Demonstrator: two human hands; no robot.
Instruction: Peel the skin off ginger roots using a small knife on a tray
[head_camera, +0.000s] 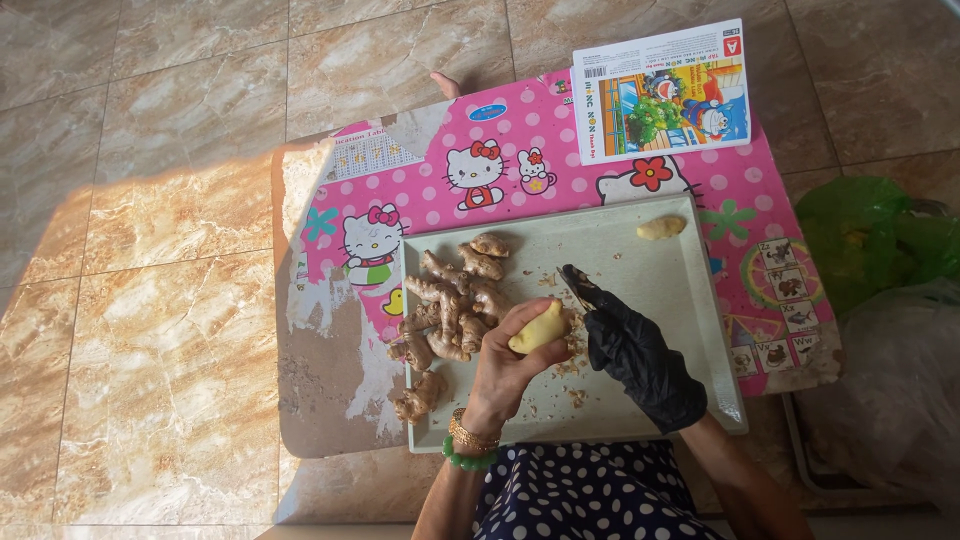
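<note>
My left hand (505, 365), bare with bracelets at the wrist, grips a peeled yellow piece of ginger (540, 328) over a pale green tray (690, 290). My right hand (635, 355), in a black glove, holds a small knife (575, 287) whose blade rests against the ginger. A pile of unpeeled ginger roots (455, 300) lies on the tray's left side. One peeled piece (661, 228) sits at the tray's far right corner. Peel scraps (570, 365) are scattered below my hands.
The tray rests on a low pink cartoon-patterned table (520, 160) with worn edges. A colourful booklet (660, 90) lies at its far side. Green and clear plastic bags (880, 240) sit on the tiled floor to the right.
</note>
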